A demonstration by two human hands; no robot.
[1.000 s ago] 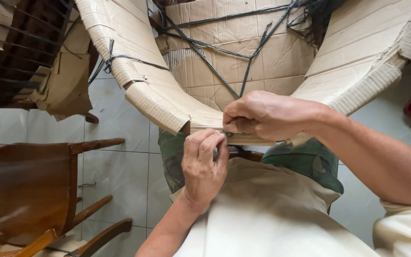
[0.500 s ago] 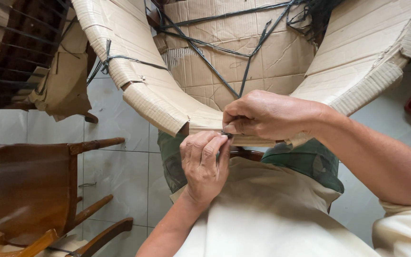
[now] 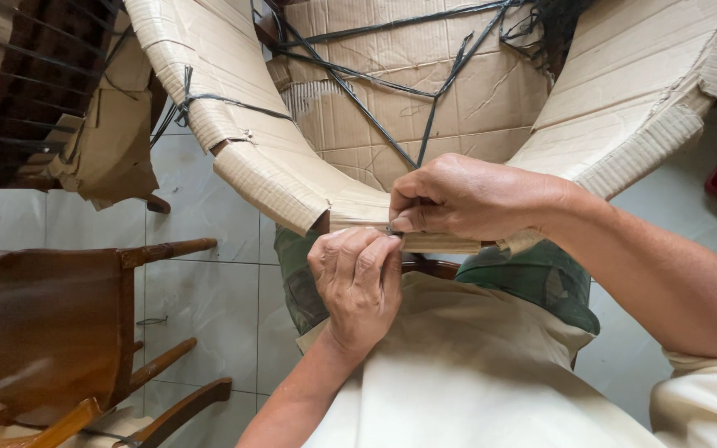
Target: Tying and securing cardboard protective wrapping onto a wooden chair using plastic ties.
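Two hands are busy here, and we see them from above. The biggest thing is a chair wrapped in cardboard (image 3: pixel 392 124), with brown cardboard curving round on both sides and thin black cords (image 3: pixel 350 91) crossing over its middle. It rests near our lap, above a cream cloth (image 3: pixel 475 373) and a bit of green patterned cloth (image 3: pixel 541 278). Next in size is a dark wooden chair (image 3: pixel 51 332), lying on its side on the pale tiled floor (image 3: pixel 209 282) to the left, well apart from our hands. Another wrapped bundle (image 3: pixel 43 99) sits up in the left corner. Our right hand (image 3: pixel 466 199) is closed, pinching the front edge of the cardboard where a cord end sits. Our left hand (image 3: pixel 358 278) is just under it, fingers curled shut and touching the same spot. We cannot tell what small thing the left fingers hold.
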